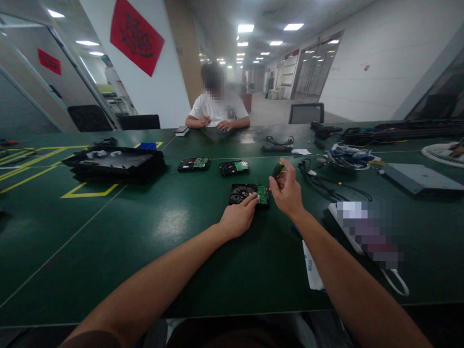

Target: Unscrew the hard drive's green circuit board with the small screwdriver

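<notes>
A hard drive [239, 194] lies on the green table in front of me, its green circuit board facing up. My left hand [239, 216] is at its near edge, with closed fingers reaching over the board and holding it against the table. My right hand [289, 191] is just right of the drive, closed around a screwdriver [278, 169] with a dark green and yellow handle. The screwdriver's shaft and tip cannot be made out. Beyond the held drive lie a second hard drive [234, 167] and a third hard drive [194, 164], boards up.
Black trays [116, 162] are stacked at left. To the right are black cables [321, 181], a heaped dish [350, 157], a grey metal box [422, 178] and a white-edged device [346, 229]. Under my right forearm lies a white packet [312, 266]. A person [217, 108] sits opposite.
</notes>
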A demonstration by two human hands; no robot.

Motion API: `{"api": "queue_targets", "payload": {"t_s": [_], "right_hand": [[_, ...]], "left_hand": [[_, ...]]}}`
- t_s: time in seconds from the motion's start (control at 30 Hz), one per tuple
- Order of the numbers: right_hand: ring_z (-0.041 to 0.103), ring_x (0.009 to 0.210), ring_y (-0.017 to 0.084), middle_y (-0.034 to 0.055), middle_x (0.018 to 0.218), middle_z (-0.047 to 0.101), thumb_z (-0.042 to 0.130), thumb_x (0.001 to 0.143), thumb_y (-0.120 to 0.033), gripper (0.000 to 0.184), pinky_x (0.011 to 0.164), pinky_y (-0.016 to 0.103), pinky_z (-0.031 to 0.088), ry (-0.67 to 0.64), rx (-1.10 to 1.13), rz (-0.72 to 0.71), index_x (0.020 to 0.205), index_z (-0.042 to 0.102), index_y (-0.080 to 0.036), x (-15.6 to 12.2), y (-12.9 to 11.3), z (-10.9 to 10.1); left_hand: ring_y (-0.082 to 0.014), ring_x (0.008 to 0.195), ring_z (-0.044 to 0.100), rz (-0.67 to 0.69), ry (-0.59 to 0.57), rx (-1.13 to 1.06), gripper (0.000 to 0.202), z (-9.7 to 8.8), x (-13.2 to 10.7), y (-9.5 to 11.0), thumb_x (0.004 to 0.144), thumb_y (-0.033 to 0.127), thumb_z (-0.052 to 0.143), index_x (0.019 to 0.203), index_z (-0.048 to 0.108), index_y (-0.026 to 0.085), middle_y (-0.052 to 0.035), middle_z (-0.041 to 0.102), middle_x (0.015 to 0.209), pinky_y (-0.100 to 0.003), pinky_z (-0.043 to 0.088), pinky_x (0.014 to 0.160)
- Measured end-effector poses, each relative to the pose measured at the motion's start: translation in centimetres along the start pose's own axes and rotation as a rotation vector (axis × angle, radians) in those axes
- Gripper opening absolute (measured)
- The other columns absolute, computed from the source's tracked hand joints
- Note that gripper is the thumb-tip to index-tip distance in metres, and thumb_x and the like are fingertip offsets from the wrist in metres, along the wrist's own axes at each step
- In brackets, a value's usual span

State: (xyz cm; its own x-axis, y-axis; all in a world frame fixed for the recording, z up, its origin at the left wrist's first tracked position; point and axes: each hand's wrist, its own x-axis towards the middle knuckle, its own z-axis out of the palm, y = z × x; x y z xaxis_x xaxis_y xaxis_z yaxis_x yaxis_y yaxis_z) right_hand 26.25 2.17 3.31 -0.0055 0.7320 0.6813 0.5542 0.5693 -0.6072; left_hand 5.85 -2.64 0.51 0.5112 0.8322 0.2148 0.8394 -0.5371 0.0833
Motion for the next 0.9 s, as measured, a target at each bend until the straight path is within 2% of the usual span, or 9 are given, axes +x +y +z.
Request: {"api": "queue_targets", "payload": {"t_s": [0.4, 0.6, 0.8, 0.9], "right_hand": [[0.072, 0.076, 0.025, 0.0078, 0.104, 0.07, 0.059, 0.097, -0.035, 0.069, 0.077, 0.049, 0.065, -0.002, -0.001, -0.023, 0.159, 0.03, -0.029, 0.06, -0.12, 0.15], [0.072, 0.081, 0.024, 0.009, 0.114, 0.07, 0.056, 0.098, -0.033, 0.069, 0.081, 0.048, 0.064, -0.051, 0.006, -0.043, 0.161, 0.028, -0.031, 0.13, -0.21, 0.19], [0.07, 0.074, 0.021, 0.0056, 0.103, 0.071, 0.055, 0.099, -0.031, 0.068, 0.075, 0.043, 0.064, -0.11, 0.072, -0.036, 0.161, 0.028, -0.032, 0.12, -0.36, 0.24], [0.068, 0.07, 0.018, 0.0051, 0.103, 0.071, 0.052, 0.1, -0.028, 0.068, 0.072, 0.039, 0.063, -0.13, 0.108, -0.025, 0.162, 0.026, -0.033, 0.09, -0.39, 0.29]], "left_hand": [[-0.0239, 0.117, 0.07, 0.012, 0.02, 0.006, 0.052, 0.22, 0.01, -0.09, 0.105, 0.031, 0.04, 0.157, 0.042, 0.026, -0.0098, 0.042, 0.164, -0.038, 0.061, 0.092], [-0.0246, 0.115, 0.07, 0.003, 0.013, 0.007, 0.051, 0.01, -0.02, 0.08, 0.105, 0.031, 0.039, 0.156, 0.043, 0.026, -0.0091, 0.041, 0.164, -0.038, 0.062, 0.089], [-0.0243, 0.113, 0.071, 0.003, 0.012, 0.019, 0.051, -0.14, -0.07, 0.13, 0.105, 0.03, 0.039, 0.156, 0.043, 0.025, -0.0093, 0.04, 0.165, -0.038, 0.062, 0.088], [-0.0241, 0.112, 0.072, 0.009, 0.018, 0.015, 0.051, -0.2, -0.1, 0.11, 0.105, 0.03, 0.038, 0.155, 0.043, 0.025, -0.009, 0.04, 0.165, -0.037, 0.062, 0.086]]}}
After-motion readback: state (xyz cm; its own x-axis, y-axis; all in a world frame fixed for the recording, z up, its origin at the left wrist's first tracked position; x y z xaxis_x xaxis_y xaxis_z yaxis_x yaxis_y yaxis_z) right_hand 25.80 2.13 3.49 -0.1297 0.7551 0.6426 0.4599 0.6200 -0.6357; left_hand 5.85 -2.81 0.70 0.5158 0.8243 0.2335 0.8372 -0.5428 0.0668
